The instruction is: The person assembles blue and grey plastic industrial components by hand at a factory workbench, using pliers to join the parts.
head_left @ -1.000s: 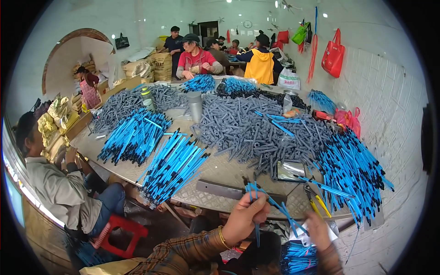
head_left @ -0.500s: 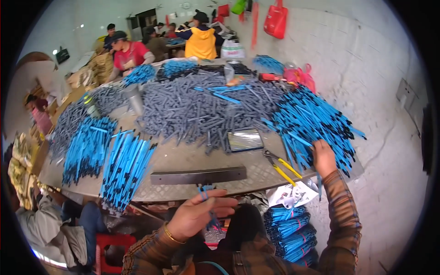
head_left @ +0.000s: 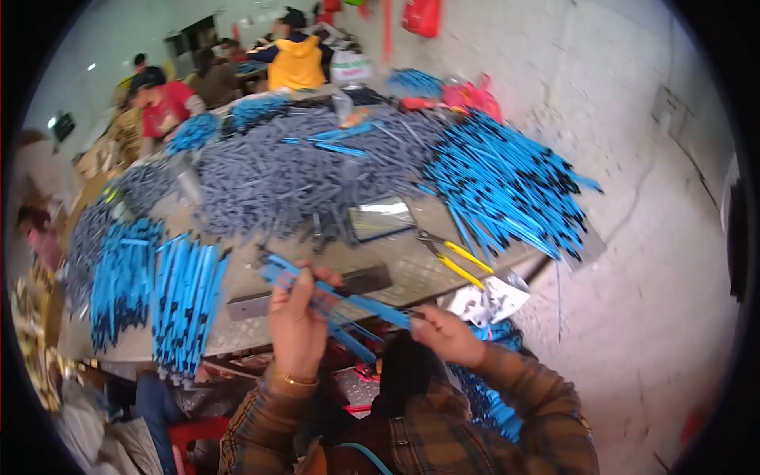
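Note:
My left hand (head_left: 298,332) is closed around a few thin blue rods with black ends (head_left: 346,339), above my lap at the table's near edge. To its right, my right hand (head_left: 450,336) pinches the end of a blue rod (head_left: 372,305) that slants across to the left fingers. Both hands are blurred, so the exact number of rods cannot be made out. Just beyond the hands lies a dark metal bar (head_left: 313,293) on the table. Yellow-handled pliers (head_left: 457,260) rest by the right side of the bar, next to a shallow rectangular case with a shiny top (head_left: 381,218).
Grey plastic pieces (head_left: 277,170) are heaped mid-table. Blue rods are piled at the right (head_left: 507,186) and bundled at the left (head_left: 188,297). More bundles (head_left: 499,408) stand below the edge, under a white sheet (head_left: 487,301). Several people sit at the back.
My right hand has left the right pile and come to the middle with a blue rod. My left hand has risen and turned, bringing its rods up. The view has shifted right.

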`<state>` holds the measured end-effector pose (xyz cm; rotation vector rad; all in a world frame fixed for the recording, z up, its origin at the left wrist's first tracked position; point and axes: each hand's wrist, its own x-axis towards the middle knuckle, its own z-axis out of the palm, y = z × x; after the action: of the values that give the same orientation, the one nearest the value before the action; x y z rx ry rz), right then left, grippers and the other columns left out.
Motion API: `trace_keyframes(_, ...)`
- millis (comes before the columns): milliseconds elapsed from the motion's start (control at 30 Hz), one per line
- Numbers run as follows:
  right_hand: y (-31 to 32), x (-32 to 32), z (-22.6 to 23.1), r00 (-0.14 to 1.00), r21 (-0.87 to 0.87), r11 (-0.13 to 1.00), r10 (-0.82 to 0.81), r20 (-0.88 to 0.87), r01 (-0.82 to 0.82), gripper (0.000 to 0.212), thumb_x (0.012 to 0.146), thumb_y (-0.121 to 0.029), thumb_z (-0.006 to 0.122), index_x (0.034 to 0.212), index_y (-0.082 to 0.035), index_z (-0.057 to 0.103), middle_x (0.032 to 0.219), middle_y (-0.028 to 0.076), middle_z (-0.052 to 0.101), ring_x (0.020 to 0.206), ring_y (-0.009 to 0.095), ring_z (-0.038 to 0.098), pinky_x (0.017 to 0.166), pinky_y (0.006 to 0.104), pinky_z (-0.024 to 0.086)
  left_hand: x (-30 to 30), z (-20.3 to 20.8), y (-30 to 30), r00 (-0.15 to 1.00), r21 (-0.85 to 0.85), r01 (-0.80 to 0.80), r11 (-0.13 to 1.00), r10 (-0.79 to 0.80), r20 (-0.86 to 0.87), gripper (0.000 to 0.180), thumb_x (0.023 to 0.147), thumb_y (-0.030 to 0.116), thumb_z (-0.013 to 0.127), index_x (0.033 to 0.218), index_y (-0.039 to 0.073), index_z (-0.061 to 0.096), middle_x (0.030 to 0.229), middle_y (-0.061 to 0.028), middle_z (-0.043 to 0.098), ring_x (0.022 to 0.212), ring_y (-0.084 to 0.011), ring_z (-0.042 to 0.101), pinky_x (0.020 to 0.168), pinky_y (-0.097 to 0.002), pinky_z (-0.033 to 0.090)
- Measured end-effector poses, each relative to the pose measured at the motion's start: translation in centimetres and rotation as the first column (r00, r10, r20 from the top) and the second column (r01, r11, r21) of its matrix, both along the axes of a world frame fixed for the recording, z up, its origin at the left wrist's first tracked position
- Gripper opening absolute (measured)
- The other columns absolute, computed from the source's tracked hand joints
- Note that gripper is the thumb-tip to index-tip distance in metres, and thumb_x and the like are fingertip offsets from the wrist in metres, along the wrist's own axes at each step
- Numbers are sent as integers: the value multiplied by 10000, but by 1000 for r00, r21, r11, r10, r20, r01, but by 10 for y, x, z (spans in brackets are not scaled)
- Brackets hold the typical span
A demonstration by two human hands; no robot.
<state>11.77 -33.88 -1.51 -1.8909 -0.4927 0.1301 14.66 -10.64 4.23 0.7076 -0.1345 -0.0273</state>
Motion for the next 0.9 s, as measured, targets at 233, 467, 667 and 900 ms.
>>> trace_keyframes(233, 12, -30, 5, 958, 77, 971, -236, 165, 226, 313, 856, -206, 581, 1105, -40, 489, 831, 76, 581, 745, 142, 560, 660, 283, 445, -7, -22, 2, 930, 390, -367, 844, 325, 171, 106, 880, 121, 555, 963, 75, 509, 751, -35, 578, 534, -117, 528, 468, -225, 409)
trace_keyframes(467, 1, -42, -4, 975, 138, 984, -81, -209, 111, 383, 854, -229, 588, 1158, -38, 458, 927, 116, 592, 814, 201, 593, 724, 309, 469, -28, 5, -22, 975, 190, -219, 957, 220, 18, 82, 914, 175, 499, 939, 99, 481, 572, 6, 434, 417, -59, 351, 379, -206, 256)
trace_keyframes(667, -60, 20, 1, 885, -243, 880, -316, 341, 408, 270, 858, -216, 568, 1063, -43, 540, 918, 139, 596, 801, 277, 597, 717, 349, 481, -42, -7, 5, 972, 146, 233, 962, -232, -23, 141, 921, 186, 470, 907, 49, 499, 490, -22, 434, 380, -83, 371, 398, -197, 281)
trace_keyframes(900, -126, 111, 27, 546, -426, 377, -317, 775, 823, 179, 803, -213, 585, 892, -57, 586, 807, 130, 561, 757, 319, 569, 644, 418, 464, -48, -7, 18, 922, 314, 368, 875, -387, -1, 230, 898, 194, 509, 970, -22, 544, 540, -79, 520, 408, -126, 448, 439, -262, 356)
